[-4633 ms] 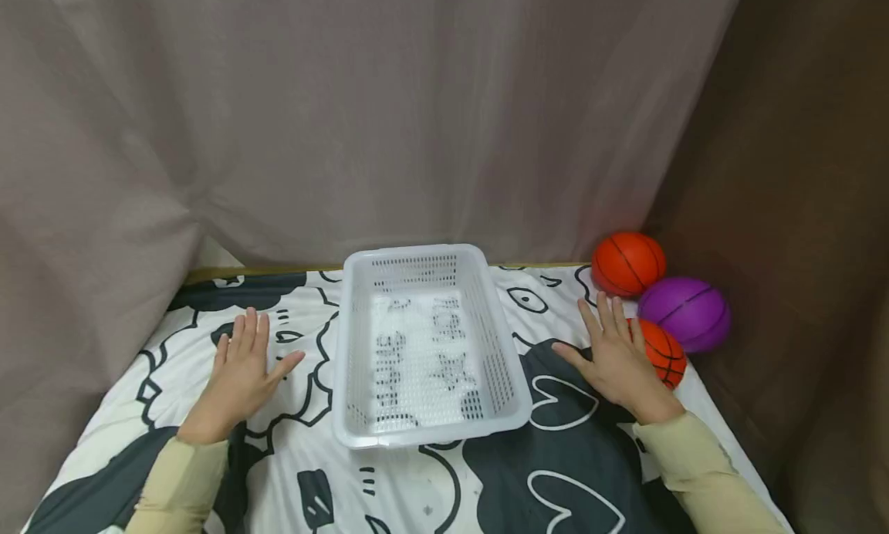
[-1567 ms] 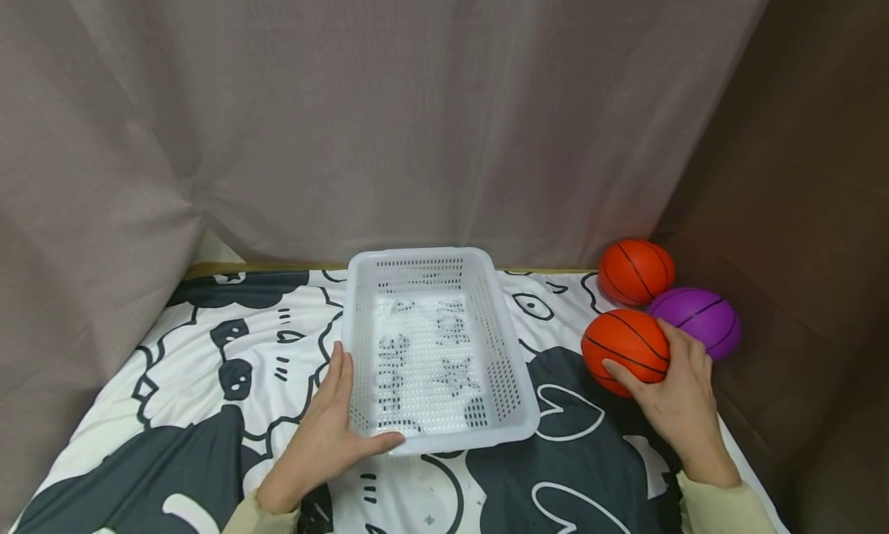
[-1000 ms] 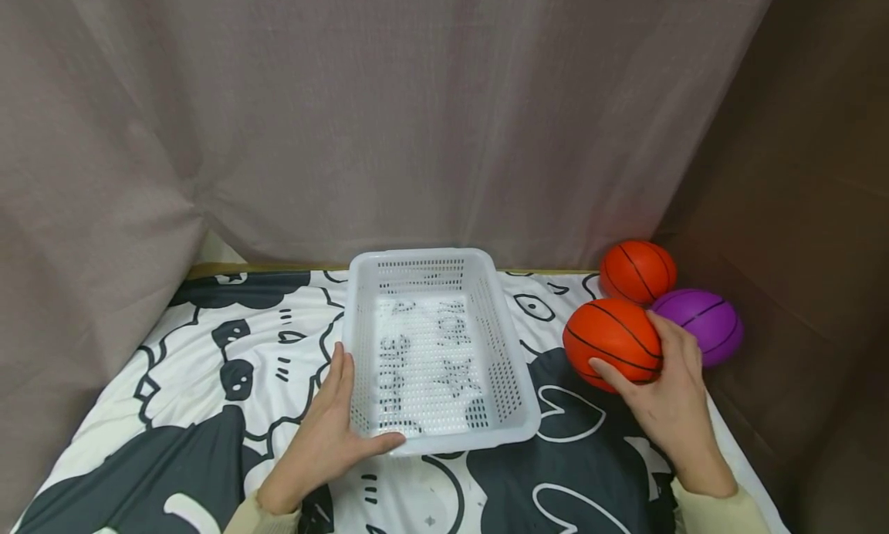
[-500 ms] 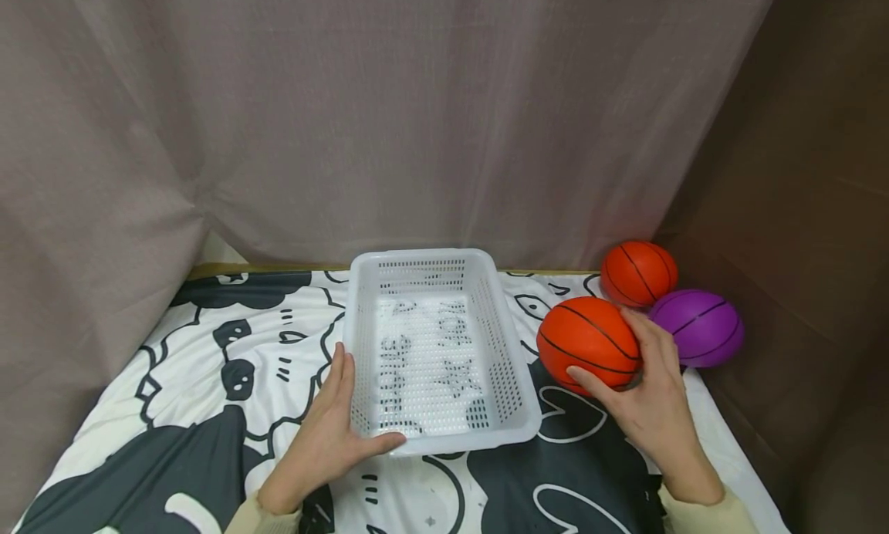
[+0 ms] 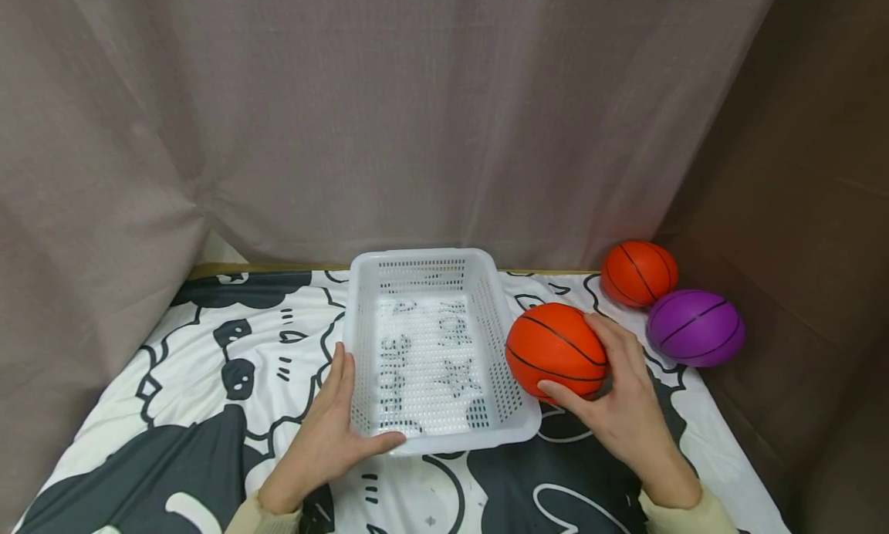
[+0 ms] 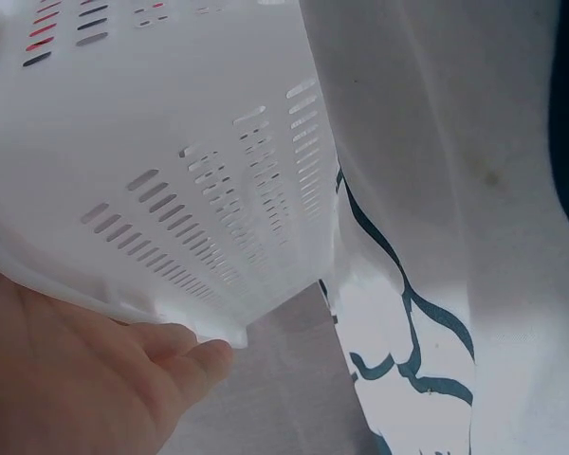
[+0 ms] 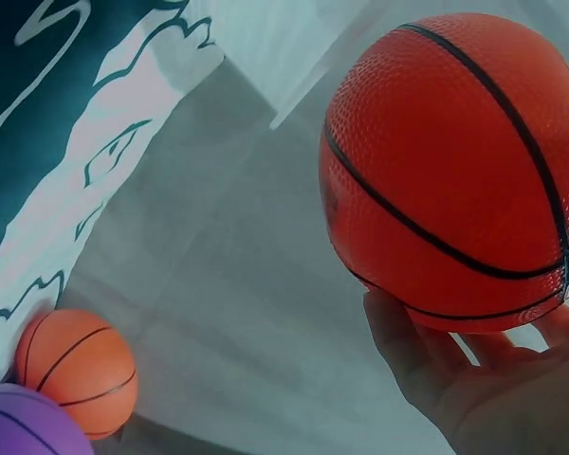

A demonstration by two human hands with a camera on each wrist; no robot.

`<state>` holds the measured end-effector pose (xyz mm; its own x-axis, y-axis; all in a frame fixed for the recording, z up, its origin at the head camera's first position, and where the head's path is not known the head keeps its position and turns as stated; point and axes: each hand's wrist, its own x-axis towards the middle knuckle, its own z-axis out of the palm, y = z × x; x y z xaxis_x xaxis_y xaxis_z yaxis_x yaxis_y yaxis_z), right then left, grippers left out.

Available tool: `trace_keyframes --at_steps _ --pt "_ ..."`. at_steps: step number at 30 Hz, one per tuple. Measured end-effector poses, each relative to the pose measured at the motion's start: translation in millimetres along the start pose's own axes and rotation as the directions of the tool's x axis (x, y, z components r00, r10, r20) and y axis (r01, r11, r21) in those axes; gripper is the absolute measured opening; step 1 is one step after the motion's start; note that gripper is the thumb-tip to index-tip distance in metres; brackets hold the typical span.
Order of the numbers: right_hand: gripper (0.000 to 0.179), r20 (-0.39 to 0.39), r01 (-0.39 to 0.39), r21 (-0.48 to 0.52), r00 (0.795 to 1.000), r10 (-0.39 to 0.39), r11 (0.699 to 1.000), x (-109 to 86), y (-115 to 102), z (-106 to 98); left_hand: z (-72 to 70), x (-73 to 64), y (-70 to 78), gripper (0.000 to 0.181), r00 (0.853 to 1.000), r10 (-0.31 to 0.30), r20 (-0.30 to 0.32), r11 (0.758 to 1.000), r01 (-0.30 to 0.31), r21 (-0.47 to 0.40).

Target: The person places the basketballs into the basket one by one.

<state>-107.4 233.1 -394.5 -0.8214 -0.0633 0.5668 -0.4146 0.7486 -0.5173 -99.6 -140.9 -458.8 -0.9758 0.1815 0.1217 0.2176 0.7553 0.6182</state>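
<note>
My right hand [image 5: 625, 414] grips an orange toy basketball [image 5: 556, 349], thumb on its near side and fingers on its right. In the head view the ball overlaps the right rim of a white plastic basket [image 5: 514, 434]. My left hand [image 5: 326, 434] rests on the basket's near left corner, fingers straight along the left side and thumb along the front rim. The left wrist view shows the fingertips [image 6: 209, 365] right at the rim, beside the slotted wall. In the right wrist view the held ball [image 7: 446, 171] sits over the fingers, with the basket behind it mostly hidden.
A second orange ball [image 5: 639, 273] and a purple ball [image 5: 696, 328] lie close together at the back right. A black and white patterned cloth [image 5: 389, 495] covers the table. Grey curtains [image 5: 430, 117] hang behind, and a brown one [image 5: 799, 272] at the right.
My right hand has taken hold of the nearest orange ball and carried it left to the basket's edge. Earlier, my left hand moved right onto the basket's corner and has stayed there.
</note>
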Motion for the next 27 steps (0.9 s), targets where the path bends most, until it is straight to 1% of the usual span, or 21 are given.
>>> trace_keyframes --at_steps 2,8,14,19,27 --pt "0.107 0.008 0.014 0.004 1.000 -0.014 1.000 0.4 -2.7 2.5 0.1 0.0 -0.3 0.139 1.000 0.002 -0.001 1.000 -0.002 0.002" --pt "0.109 0.065 0.046 0.009 0.997 -0.046 0.999 -0.2 -13.2 10.5 0.2 -0.2 -0.4 0.139 1.000 0.001 0.000 1.000 -0.001 0.002" --pt "0.109 0.095 0.090 0.008 0.991 -0.090 0.996 0.5 -21.1 16.2 0.3 0.3 -0.3 0.140 1.000 -0.001 -0.001 1.000 0.001 -0.003" --pt "0.108 0.127 0.118 0.013 0.985 -0.119 0.993 0.5 -26.0 21.5 0.8 0.2 -0.5 0.139 1.000 -0.002 -0.001 1.000 0.002 -0.004" --pt "0.104 0.186 0.147 0.063 0.970 -0.156 0.987 0.2 -32.4 32.6 0.5 0.9 -0.3 0.140 1.000 -0.021 0.017 1.000 0.021 -0.008"
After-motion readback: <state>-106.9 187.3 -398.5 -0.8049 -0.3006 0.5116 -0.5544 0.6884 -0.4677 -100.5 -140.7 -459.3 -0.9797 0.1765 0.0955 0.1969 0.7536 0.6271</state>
